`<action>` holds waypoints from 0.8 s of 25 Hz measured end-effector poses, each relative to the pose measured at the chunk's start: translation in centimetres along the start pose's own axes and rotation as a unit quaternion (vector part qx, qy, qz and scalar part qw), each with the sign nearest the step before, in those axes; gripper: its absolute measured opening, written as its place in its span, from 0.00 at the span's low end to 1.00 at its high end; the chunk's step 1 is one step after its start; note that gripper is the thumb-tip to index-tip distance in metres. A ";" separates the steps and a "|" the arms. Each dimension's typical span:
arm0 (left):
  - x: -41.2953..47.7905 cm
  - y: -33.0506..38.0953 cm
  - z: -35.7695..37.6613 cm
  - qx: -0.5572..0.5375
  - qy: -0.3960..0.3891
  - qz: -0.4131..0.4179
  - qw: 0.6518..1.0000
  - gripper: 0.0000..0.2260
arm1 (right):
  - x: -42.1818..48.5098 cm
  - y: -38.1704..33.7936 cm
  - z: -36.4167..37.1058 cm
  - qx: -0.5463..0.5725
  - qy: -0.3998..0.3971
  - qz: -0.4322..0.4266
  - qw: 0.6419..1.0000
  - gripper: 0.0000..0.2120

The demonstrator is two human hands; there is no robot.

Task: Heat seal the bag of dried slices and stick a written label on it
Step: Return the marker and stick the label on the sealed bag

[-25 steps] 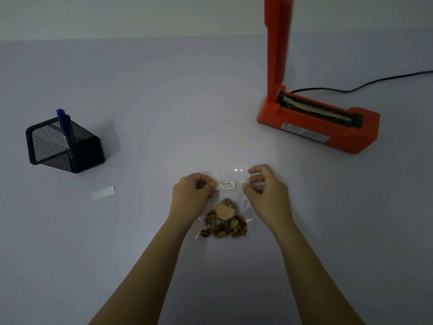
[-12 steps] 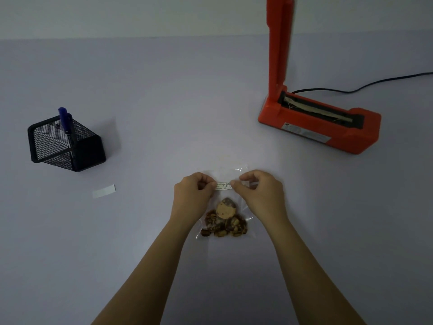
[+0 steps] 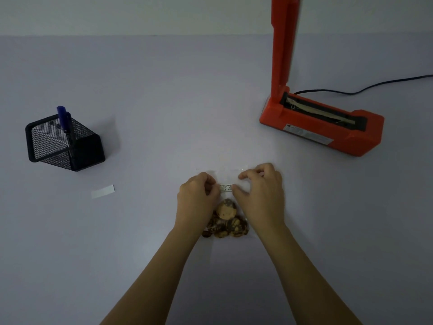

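Observation:
A clear bag (image 3: 228,175) with brown dried slices (image 3: 226,221) at its bottom lies flat on the table in front of me. A small white written label (image 3: 225,187) sits across the bag's upper part. My left hand (image 3: 194,198) has curled fingers pinching the label's left end against the bag. My right hand (image 3: 260,193) arches over the bag's right side, its thumb pressing on the label's right end and its index fingertip near the bag's top edge. Both hands cover most of the label.
The orange heat sealer (image 3: 328,130) stands at the back right with its arm raised and its black cable (image 3: 351,91) running right. A black mesh holder (image 3: 63,144) with a blue pen (image 3: 62,116) is at the left. A white paper strip (image 3: 103,191) lies near it.
My right hand moved left from the bag's right edge onto the label, and its thumb now covers the label's right end. My left hand stayed in place.

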State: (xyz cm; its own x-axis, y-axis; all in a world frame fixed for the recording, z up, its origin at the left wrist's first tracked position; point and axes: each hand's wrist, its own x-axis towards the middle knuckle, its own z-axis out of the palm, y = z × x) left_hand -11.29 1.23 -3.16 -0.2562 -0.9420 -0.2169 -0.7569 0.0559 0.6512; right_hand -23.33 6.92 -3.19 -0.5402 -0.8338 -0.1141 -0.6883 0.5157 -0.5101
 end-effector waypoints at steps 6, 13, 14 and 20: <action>0.4 0.1 0.4 0.003 -0.011 -0.028 1.000 0.06 | 0.5 -0.6 -0.7 -0.053 -0.038 -0.003 0.998 0.05; 0.6 0.2 -0.2 -0.022 -0.033 -0.062 0.997 0.10 | 1.1 -0.4 -0.7 0.038 -0.072 0.057 0.995 0.06; 0.8 0.2 -0.2 -0.022 -0.036 -0.066 0.997 0.11 | 1.3 -0.4 -0.8 0.043 -0.076 0.068 0.994 0.07; 1.6 0.1 -0.4 -0.016 -0.046 -0.104 0.993 0.10 | 1.7 -0.5 -1.0 0.061 -0.101 0.085 0.989 0.10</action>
State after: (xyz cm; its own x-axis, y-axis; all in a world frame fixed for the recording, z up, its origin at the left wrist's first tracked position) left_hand -11.56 -0.38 -3.16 -0.1518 -0.8976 -0.4138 -0.7803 -0.1481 0.6077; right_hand -24.41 5.48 -2.25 -0.5267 -0.7654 -0.3698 -0.5254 0.6351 -0.5663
